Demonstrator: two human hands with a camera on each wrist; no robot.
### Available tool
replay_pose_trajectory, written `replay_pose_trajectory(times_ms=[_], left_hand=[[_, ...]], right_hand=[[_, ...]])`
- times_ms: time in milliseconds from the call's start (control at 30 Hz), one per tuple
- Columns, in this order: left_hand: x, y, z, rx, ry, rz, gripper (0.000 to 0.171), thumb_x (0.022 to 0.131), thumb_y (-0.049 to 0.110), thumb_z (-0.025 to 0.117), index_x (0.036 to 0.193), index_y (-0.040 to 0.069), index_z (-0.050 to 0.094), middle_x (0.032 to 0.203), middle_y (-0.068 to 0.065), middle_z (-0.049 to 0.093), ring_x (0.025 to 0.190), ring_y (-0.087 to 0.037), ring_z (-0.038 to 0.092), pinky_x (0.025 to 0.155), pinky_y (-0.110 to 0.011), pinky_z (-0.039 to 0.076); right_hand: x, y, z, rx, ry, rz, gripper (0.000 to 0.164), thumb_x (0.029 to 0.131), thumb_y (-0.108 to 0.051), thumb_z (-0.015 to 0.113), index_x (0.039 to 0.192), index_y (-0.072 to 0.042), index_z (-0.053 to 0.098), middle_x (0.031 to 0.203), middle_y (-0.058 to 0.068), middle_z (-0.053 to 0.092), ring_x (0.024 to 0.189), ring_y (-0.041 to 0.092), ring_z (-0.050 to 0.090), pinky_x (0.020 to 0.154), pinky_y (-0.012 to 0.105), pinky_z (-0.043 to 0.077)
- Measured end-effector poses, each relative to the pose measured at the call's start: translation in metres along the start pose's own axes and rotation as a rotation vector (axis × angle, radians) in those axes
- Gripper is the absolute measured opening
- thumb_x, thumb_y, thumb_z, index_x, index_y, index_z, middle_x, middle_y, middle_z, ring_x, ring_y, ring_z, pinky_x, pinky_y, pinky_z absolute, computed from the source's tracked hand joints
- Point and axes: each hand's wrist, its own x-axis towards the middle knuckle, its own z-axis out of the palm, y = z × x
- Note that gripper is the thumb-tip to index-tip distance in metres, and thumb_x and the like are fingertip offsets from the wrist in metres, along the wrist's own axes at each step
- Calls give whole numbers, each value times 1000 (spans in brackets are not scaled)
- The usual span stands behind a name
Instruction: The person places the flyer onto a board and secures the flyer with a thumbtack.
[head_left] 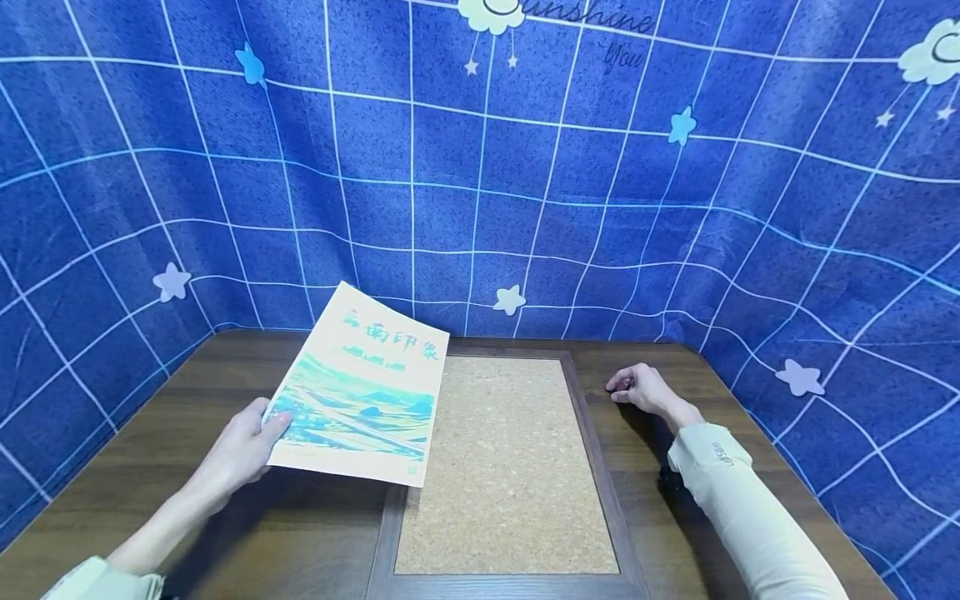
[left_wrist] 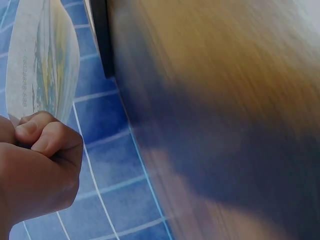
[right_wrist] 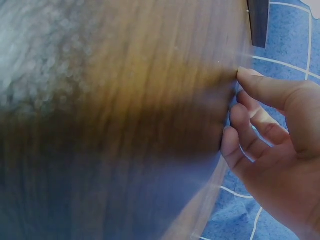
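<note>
My left hand [head_left: 243,442] pinches the lower left edge of a printed picture sheet [head_left: 360,392], thumb on its face. Green characters and a blue-green landscape cover the sheet, which is held tilted above the table. In the left wrist view the sheet [left_wrist: 45,60] bows slightly beyond the curled fingers. Underneath, partly hidden by the sheet, lies a framed cork board [head_left: 517,467] with a dark wooden rim. To the right of that board is my right hand [head_left: 645,390], low at the table, its fingers loosely bent and holding nothing.
The brown wooden table [head_left: 315,533] extends on both sides of the board. A blue curtain [head_left: 450,208] with white grid lines, stars and clouds hangs behind the table and along its sides.
</note>
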Motion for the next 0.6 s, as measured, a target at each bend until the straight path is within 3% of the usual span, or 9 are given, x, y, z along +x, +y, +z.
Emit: replay_pose_trajectory(times_ms=[333,600], left_hand=[[6,29,37,-40,-11,23,30,104,26,38,108,-3,45,61,-1,49,43,-10,40,38,-25,36],[10,46,66,-41,2,64,24,103,19,40,110,-2,48,82,-11,60,62,-15,51,48,-27,39]], right_hand=[[-1,-2,-1,9,1,7,13,77,0,74,89,3,72,78,14,71,68,10,57,64,23,43],[-1,-1,0,15,6,15,12,77,0,74,88,2,72,77,13,71,66,10,55,64,23,43]])
